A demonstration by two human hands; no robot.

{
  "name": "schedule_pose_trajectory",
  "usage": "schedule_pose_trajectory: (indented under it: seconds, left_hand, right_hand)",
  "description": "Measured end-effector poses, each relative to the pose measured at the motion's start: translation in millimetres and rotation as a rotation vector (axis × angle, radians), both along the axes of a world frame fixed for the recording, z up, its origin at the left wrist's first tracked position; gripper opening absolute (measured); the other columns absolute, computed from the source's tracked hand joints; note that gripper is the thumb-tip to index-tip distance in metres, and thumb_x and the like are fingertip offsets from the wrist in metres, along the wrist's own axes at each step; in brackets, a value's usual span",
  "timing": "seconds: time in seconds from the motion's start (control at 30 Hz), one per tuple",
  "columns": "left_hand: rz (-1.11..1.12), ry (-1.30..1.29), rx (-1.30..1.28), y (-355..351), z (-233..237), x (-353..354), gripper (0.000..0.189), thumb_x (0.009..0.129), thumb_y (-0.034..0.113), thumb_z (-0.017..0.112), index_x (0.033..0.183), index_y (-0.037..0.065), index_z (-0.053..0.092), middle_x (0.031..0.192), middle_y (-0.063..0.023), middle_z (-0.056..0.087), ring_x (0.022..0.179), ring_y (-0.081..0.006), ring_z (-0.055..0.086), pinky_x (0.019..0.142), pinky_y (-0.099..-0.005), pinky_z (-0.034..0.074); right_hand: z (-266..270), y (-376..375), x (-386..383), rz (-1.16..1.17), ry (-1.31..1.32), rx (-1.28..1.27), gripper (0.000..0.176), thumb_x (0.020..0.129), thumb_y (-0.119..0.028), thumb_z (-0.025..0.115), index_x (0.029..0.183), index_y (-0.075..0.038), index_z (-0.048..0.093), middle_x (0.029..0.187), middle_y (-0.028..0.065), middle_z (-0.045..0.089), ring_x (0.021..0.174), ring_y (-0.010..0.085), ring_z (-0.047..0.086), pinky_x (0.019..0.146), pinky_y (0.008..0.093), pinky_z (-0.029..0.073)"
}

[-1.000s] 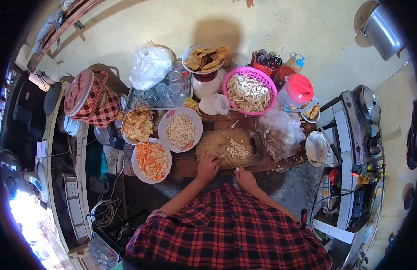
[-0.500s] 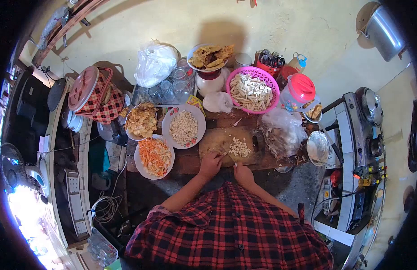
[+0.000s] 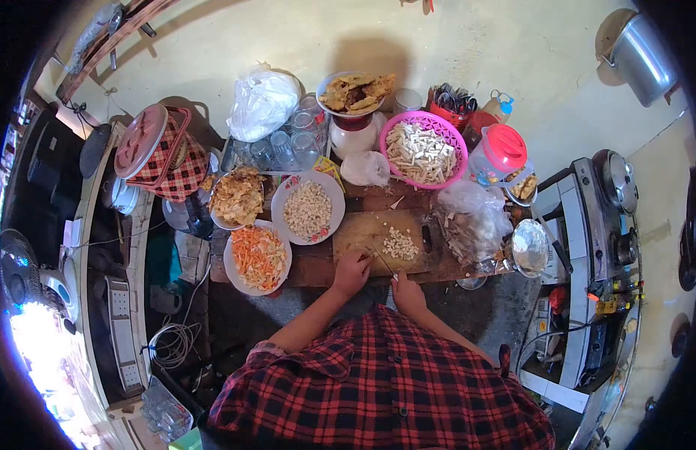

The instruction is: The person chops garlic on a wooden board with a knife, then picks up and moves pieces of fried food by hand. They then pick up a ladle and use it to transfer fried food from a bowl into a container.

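Note:
My right hand (image 3: 408, 291) grips a knife (image 3: 386, 264) whose blade angles up onto the wooden cutting board (image 3: 363, 229). My left hand (image 3: 352, 271) rests on the board's near edge, fingers curled on a small pale piece beside the blade. A heap of small white diced pieces (image 3: 399, 244) lies on the board just beyond the knife. What exactly sits under my left fingers is too small to tell.
Left of the board stand a plate of white cubes (image 3: 309, 209), a plate of orange shreds (image 3: 256, 257) and a plate of fried food (image 3: 234, 196). Behind it are a pink basket of white sticks (image 3: 421, 150), plastic bags (image 3: 472, 214), glasses and a red-lidded jar (image 3: 498, 152). A stove (image 3: 599, 217) stands at right.
The knife tip has shifted slightly across the board while both hands stay at its near edge. The view has moved a little.

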State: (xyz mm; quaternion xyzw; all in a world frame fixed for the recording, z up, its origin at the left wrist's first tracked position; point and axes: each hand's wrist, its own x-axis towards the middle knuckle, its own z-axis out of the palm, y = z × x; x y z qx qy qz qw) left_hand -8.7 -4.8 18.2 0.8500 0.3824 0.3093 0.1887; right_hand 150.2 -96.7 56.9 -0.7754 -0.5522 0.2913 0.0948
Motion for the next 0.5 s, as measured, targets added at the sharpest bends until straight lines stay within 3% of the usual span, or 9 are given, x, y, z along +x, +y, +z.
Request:
schedule_pose_trajectory:
  seconds: [0.27,0.5]
  left_hand:
    - [-0.008,-0.002,-0.07,1,-5,-1,0.027,0.068,0.004,0.064,0.095,0.006,0.067,0.09,-0.0138,0.057,0.087,-0.031,0.056,0.074,-0.0402,0.047]
    - [-0.013,-0.013,-0.047,-1,1,-2,0.021,0.069,0.003,0.064,0.09,0.002,0.066,0.09,-0.0108,0.059,0.088,-0.0282,0.057,0.075,-0.0394,0.047]
  right_hand:
    - [-24,10,-3,0.04,-0.017,0.059,0.031,0.091,-0.027,0.046,0.103,0.002,0.048,0.074,0.0272,0.061,0.072,0.0439,0.061,0.062,0.0525,0.049]
    - [-21,4,-4,-0.017,-0.015,0.054,0.03,0.092,-0.028,0.046,0.096,0.002,0.048,0.07,0.0257,0.06,0.07,0.0447,0.06,0.062,0.0529,0.048]
